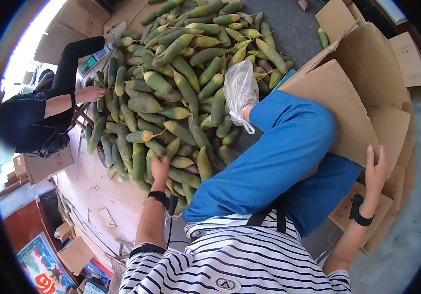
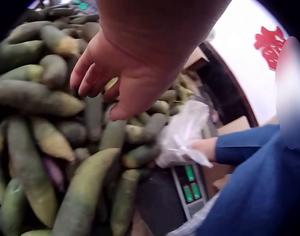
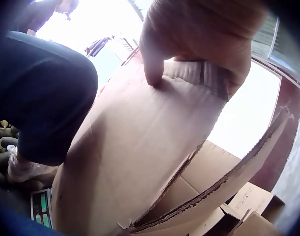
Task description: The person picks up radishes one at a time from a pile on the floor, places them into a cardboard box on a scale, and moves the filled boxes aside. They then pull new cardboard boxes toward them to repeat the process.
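Note:
Green radishes (image 1: 171, 98) lie in a large heap. My left hand (image 1: 160, 171) is at the heap's near edge; in the left wrist view that hand (image 2: 135, 69) is over the radishes (image 2: 86, 196), fingers loosely bent, with nothing seen in its grasp. My right hand (image 1: 377, 169) pinches a flap of an open cardboard box (image 1: 333, 108). The right wrist view shows this hand (image 3: 199, 39) with its thumb on one face of the flap (image 3: 140, 132) and the other fingers mostly hidden behind it.
A plastic bag (image 1: 240, 88) covers the foot of my bent leg (image 1: 289, 132), between heap and box. Another person (image 1: 39, 115) sits at the left, one hand on the heap, beside a scale (image 1: 90, 62). More cartons (image 1: 357, 208) stand under and behind the box.

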Demonstrator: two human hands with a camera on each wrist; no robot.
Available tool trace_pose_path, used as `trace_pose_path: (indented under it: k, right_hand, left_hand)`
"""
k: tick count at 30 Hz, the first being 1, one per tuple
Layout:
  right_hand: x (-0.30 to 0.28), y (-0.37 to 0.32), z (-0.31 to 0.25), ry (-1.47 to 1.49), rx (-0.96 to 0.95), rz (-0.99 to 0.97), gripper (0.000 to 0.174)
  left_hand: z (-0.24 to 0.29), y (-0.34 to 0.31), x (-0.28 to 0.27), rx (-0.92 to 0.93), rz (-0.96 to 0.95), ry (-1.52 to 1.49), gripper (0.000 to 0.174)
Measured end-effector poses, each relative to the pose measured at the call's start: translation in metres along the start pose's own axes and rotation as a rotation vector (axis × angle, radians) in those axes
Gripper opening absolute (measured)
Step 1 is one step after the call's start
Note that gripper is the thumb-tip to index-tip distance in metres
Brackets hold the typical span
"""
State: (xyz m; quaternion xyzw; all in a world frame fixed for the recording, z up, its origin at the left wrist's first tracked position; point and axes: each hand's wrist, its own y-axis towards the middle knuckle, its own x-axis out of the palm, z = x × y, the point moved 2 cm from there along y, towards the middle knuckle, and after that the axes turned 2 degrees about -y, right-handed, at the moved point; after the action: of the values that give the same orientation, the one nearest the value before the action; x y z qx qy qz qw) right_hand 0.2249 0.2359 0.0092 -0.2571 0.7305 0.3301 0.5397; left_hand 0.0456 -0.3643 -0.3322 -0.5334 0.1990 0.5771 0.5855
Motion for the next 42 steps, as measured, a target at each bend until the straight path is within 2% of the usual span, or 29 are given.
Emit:
trace_pose_path:
  k: [2, 3, 5, 6, 8, 9, 10, 11, 12, 14, 16, 19, 21, 22, 25, 28, 30, 32, 36, 42]
  right_hand:
    - [0.003, 0.002, 0.004, 0.027, -0.017, 0.001, 0.034]
    - [0.003, 0.002, 0.004, 0.06, -0.026, 0.009, 0.035]
    - [0.001, 0.002, -0.001, 0.043, -0.045, 0.019, 0.036]
    - [0.0, 0.002, -0.002, 0.031, -0.06, 0.028, 0.037]
    - [-0.001, 0.002, -0.001, 0.013, -0.042, 0.02, 0.037]
    - [-0.001, 0.001, -0.001, 0.002, -0.027, 0.01, 0.038]
    - [-0.001, 0.002, -0.001, -0.004, -0.023, 0.011, 0.038]
    - [-0.001, 0.002, 0.0, -0.02, -0.014, 0.009, 0.038]
    - [-0.001, 0.0, 0.0, -0.035, -0.005, 0.005, 0.037]
    - [-0.002, 0.0, -0.002, -0.023, 0.0, 0.009, 0.038]
    - [0.001, -0.001, 0.0, -0.006, 0.009, 0.016, 0.038]
    - [0.007, -0.003, 0.009, -0.053, 0.032, 0.09, 0.038]
    - [0.005, 0.001, 0.012, 0.071, 0.038, -0.058, 0.038]
    - [0.007, 0.0, 0.018, -0.08, -0.071, 0.058, 0.036]
    - [-0.005, 0.004, -0.002, 0.039, -0.092, 0.023, 0.029]
    - [-0.006, 0.005, -0.001, 0.058, -0.185, 0.097, 0.024]
    - [-0.006, 0.003, 0.002, 0.025, -0.16, 0.105, 0.023]
    - [-0.004, 0.001, 0.002, 0.059, -0.219, 0.123, 0.02]
    - [-0.004, -0.004, 0.003, 0.029, -0.204, 0.17, 0.018]
    - [-0.003, 0.002, 0.008, 0.02, -0.22, 0.141, 0.018]
  left_hand:
    - [0.016, 0.003, -0.017, -0.059, 0.101, -0.042, 0.051]
    - [0.016, 0.01, -0.013, -0.064, 0.096, -0.045, 0.051]
    - [0.008, 0.032, -0.004, -0.056, 0.219, -0.112, 0.061]
    - [0.004, 0.043, 0.003, -0.052, 0.213, -0.116, 0.061]
    - [-0.007, 0.064, 0.016, -0.191, 0.117, -0.102, 0.07]
    - [-0.012, 0.071, 0.019, -0.261, 0.066, -0.209, 0.071]
    - [-0.028, 0.088, 0.03, -0.258, 0.059, -0.209, 0.071]
    - [-0.052, 0.108, 0.048, -0.29, 0.008, -0.237, 0.068]
    - [-0.053, 0.109, 0.048, -0.323, -0.043, -0.262, 0.066]
    - [-0.054, 0.107, 0.041, -0.297, -0.01, -0.217, 0.061]
    - [-0.047, 0.093, 0.025, -0.329, -0.121, -0.614, 0.054]
    - [-0.015, 0.048, -0.006, -0.353, -0.206, -0.769, 0.045]
    - [0.028, -0.001, -0.015, -0.214, -0.309, -0.892, 0.04]
    - [0.06, -0.026, -0.021, -0.312, -0.32, -0.845, 0.039]
    - [0.135, -0.061, -0.038, -0.107, -0.497, -0.912, 0.034]
    - [0.221, -0.078, -0.067, 0.25, -0.565, -0.956, 0.036]
    - [0.27, -0.082, -0.091, 0.472, -0.51, -0.903, 0.041]
    - [0.32, -0.102, -0.121, 0.584, -0.465, -0.934, 0.047]
    - [0.389, -0.133, -0.152, 0.935, -0.548, -1.067, 0.048]
    - [0.472, -0.201, -0.16, 1.099, -0.525, -0.963, 0.047]
